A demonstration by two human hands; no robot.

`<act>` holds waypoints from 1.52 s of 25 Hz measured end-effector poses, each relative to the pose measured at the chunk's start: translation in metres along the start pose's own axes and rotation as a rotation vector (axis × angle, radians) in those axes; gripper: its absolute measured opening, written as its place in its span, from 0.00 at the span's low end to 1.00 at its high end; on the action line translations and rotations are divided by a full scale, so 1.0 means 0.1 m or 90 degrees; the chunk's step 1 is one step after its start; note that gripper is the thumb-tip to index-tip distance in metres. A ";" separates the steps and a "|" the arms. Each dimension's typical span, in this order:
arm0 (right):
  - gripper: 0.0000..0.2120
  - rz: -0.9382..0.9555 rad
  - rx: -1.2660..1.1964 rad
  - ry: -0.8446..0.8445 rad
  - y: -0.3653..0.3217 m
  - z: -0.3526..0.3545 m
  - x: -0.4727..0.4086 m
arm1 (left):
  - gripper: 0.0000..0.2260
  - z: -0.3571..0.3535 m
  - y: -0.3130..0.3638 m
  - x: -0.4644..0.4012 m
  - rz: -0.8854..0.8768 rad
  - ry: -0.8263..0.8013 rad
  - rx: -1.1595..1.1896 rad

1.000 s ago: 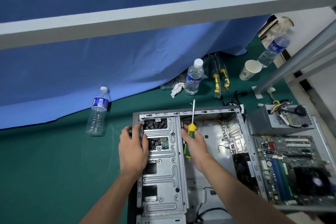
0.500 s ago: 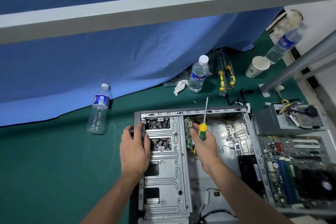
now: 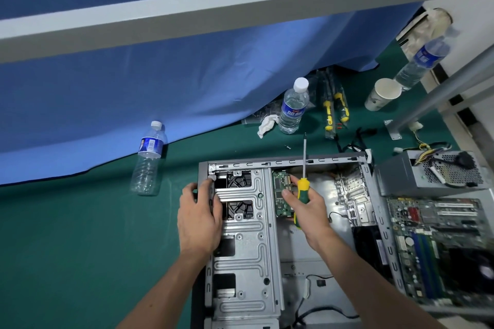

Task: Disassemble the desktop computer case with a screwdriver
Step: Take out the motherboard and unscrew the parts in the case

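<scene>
The left edge of the computer case (image 3: pixel 267 248) is gripped by the left hand (image 3: pixel 199 218), fingers curled over it. The green-and-yellow screwdriver (image 3: pixel 302 189) is held in the right hand's (image 3: pixel 307 211) closed grip, shaft pointing away from the person.

Blue curtain (image 3: pixel 133 104) behind green table (image 3: pixel 66 248), grey beam (image 3: pixel 240 5) overhead

Even, soft overhead light, faint shadows; wide-angle bending stretches the edges, and the lower right corner looks blurred.
</scene>
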State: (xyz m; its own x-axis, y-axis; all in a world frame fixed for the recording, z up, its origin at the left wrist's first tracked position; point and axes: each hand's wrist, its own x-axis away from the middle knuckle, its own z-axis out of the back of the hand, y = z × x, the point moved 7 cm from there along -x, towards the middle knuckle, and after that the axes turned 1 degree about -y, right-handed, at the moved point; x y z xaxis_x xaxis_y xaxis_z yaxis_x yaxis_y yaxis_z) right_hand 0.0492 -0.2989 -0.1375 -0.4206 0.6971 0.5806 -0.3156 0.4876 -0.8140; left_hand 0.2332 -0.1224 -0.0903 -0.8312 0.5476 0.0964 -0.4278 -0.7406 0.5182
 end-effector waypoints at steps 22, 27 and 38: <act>0.20 0.049 -0.025 0.094 -0.17 0.87 0.16 | 0.17 0.02 0.01 0.02 0.002 0.003 -0.009; 0.19 0.070 -0.009 0.096 -0.24 0.97 0.25 | 0.16 0.04 0.05 0.03 -0.009 0.014 -0.020; 0.17 0.068 -0.057 0.101 -0.34 1.28 0.50 | 0.17 0.09 0.25 0.18 0.053 0.007 -0.065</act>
State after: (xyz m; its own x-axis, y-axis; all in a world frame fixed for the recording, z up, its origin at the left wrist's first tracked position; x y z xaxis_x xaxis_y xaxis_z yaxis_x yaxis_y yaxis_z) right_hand -0.0705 -0.3477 -0.0786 -0.3066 0.8180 0.4867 -0.1966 0.4459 -0.8733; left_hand 0.2106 -0.1281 -0.0682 -0.8692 0.4780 0.1261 -0.3899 -0.8197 0.4196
